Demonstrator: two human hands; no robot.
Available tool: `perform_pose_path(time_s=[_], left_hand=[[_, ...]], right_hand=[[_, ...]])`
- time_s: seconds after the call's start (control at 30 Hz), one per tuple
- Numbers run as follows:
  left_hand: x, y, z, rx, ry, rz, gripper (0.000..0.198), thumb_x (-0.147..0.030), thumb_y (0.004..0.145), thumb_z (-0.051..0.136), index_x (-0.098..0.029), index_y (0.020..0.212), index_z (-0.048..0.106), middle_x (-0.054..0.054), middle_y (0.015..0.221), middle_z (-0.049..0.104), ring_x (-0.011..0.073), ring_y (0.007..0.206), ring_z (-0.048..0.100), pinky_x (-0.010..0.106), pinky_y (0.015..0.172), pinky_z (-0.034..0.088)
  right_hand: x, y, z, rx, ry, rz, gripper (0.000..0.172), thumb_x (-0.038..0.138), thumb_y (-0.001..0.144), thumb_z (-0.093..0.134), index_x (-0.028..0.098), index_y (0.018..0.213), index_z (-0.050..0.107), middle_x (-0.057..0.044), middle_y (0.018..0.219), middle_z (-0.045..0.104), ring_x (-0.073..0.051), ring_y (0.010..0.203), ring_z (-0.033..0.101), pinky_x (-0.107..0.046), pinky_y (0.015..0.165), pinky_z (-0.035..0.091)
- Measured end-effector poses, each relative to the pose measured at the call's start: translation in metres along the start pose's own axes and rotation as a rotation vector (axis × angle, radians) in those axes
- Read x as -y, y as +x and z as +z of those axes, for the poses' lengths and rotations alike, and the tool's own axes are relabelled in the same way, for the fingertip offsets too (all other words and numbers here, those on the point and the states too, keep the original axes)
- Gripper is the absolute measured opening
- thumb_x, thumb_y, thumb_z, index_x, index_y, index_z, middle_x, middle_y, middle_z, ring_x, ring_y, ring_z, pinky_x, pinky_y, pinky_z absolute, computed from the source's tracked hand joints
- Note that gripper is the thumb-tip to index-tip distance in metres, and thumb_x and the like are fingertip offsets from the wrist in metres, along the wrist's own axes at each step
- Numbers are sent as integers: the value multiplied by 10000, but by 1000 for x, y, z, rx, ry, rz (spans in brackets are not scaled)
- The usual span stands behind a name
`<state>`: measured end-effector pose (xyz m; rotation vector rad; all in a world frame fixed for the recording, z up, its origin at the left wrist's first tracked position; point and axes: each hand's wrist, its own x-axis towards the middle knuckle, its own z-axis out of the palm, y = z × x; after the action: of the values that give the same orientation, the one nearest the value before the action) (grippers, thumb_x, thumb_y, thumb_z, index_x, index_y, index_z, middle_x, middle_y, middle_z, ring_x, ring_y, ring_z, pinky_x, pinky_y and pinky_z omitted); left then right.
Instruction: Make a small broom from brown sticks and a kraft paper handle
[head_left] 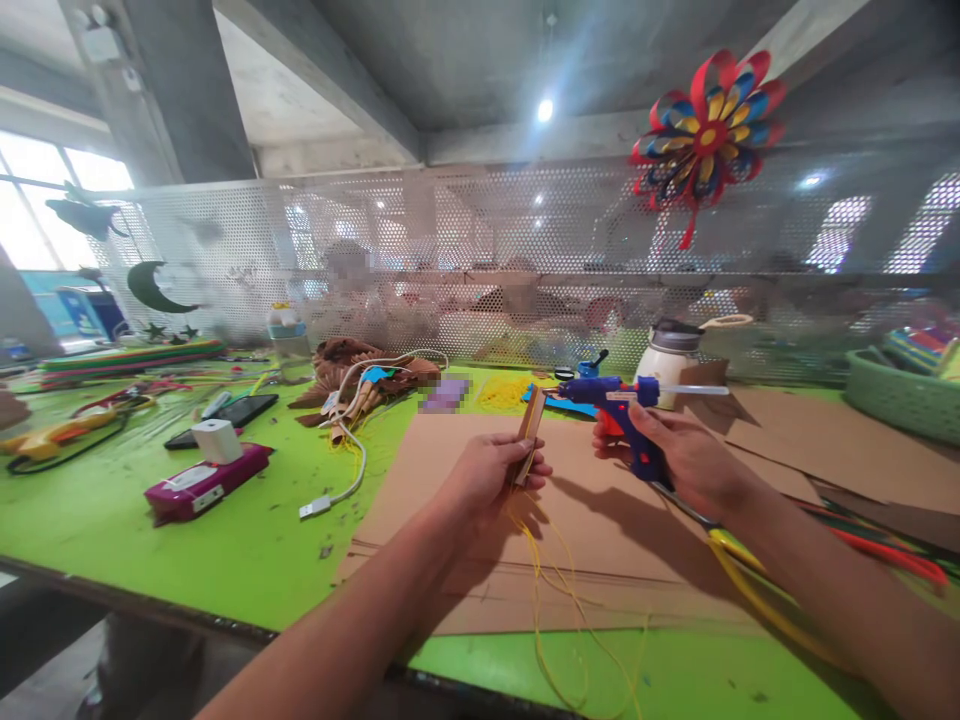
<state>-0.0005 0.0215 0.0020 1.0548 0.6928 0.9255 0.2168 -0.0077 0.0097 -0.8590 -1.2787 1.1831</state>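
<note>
My left hand [501, 465] is closed around a narrow strip of brown cardboard [530, 425], which stands tilted upward. Yellow string [536, 560] trails down from under that hand across the cardboard sheets and toward the table's front edge. In my right hand [679, 445] is a blue hot glue gun [626, 400], its fingers wrapped round the handle by the orange trigger. The gun points left, and its nozzle is at the upper part of the strip; whether it touches I cannot tell. A clear glue stick [697, 390] sticks out of its back.
Brown cardboard sheets [442, 480] lie under both hands on the green table [247, 545]. To the left are a purple power bank [206, 485] with a white plug, a white cable [365, 450] and crumpled brown paper [345, 360]. A white bottle [667, 355] and green basket [892, 395] stand behind right.
</note>
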Motion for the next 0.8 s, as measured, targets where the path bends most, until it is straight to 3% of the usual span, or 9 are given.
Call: perform_pose_path(time_s=[0.23,0.57,0.8], left_hand=[[1,3,-1,-37,-26,-15,118,-101,826,493,-55,809,600,85,665,611,107,562,589,200,538,460],[-1,2,-1,4,-24,-7,118,-89,829,477,-44,824,585,95,666,612,104,543,584,202,540,457],[-1,2,-1,-17,-3,-21,126,-100,820,499,-42,839,609,95,671,620,111,566,597,211,567,470]], right_hand=[[-1,-1,-1,-49,-39,20,312,465,800,579,170,808,681,-68,832,675,-186,741,644,-360,783,524],[0,-1,-1,-36,-19,9,306,459,775,614,165,824,681,-60,825,679,-178,703,653,-333,745,525],[0,0,-2,-120,-59,23,319,482,756,624,174,803,686,-55,805,675,-172,687,654,-298,677,523]])
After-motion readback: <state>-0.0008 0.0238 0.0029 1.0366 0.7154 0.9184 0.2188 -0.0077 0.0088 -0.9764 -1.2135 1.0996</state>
